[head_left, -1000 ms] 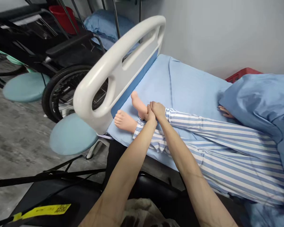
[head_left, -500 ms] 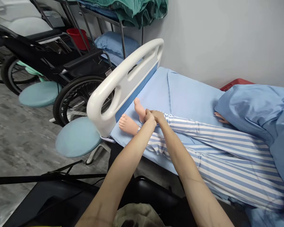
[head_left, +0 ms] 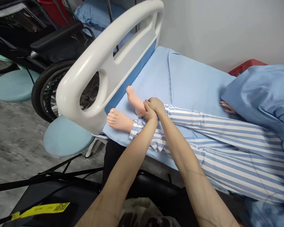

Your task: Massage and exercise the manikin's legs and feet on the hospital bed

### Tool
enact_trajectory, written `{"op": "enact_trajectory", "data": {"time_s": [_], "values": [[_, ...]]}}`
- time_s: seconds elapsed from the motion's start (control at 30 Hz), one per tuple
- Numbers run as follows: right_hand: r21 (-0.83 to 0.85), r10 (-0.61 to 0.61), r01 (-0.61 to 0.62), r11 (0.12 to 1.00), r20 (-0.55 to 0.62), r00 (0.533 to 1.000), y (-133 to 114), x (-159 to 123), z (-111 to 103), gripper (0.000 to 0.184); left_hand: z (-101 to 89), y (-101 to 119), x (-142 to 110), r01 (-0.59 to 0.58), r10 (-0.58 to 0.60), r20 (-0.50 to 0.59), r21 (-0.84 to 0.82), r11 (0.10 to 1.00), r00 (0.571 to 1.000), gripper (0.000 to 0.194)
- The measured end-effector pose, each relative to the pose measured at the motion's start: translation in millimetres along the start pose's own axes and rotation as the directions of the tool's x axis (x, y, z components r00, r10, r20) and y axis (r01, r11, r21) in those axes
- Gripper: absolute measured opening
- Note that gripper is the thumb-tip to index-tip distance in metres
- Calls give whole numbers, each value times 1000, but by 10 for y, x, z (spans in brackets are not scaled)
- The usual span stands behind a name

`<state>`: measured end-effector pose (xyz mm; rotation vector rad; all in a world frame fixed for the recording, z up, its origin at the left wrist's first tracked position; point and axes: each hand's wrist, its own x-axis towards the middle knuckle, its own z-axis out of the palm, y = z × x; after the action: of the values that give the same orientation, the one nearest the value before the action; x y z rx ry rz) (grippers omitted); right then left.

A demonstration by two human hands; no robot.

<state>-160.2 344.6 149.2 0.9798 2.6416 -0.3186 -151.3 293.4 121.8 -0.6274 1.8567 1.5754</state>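
Note:
A manikin lies on a hospital bed in blue-and-white striped pyjamas (head_left: 227, 151), with two bare feet at the footboard end. My left hand (head_left: 150, 114) wraps the ankle of its far foot (head_left: 133, 100), and my right hand (head_left: 155, 105) lies over that ankle, partly on my left hand. The near foot (head_left: 117, 120) rests on the pale blue sheet (head_left: 191, 75), untouched. A manikin's hand (head_left: 227, 107) shows beside a crumpled blue blanket (head_left: 260, 94), which hides the upper body.
A white plastic footboard (head_left: 104, 60) rises at the bed's end. Beyond it stand a black wheelchair (head_left: 54, 47) and a round teal stool (head_left: 67, 135). A red crate (head_left: 247, 66) sits by the grey wall (head_left: 227, 28). Below me lies a black padded surface (head_left: 61, 195) with a yellow tag (head_left: 40, 209).
The view has shifted closer to the footboard, so the bed looks larger. Both my hands stay on the manikin's far ankle.

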Motion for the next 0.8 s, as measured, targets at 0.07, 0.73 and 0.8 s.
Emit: {"op": "enact_trajectory", "data": {"time_s": [0.07, 0.73, 0.8], "values": [[-12, -15, 14, 1000, -86, 996, -18, -66, 23, 51, -41, 20, 29, -22, 23, 46, -16, 1000, 999, 78], [222, -101, 118, 968, -83, 991, -811, -1342, 458, 60, -1682, -362, -425, -131, 202, 304, -238, 962, 931, 14], [218, -98, 101, 971, -22, 995, -616, -1409, 448, 53, -1513, -421, -481, -9, 98, 373, -234, 972, 923, 14]]}}
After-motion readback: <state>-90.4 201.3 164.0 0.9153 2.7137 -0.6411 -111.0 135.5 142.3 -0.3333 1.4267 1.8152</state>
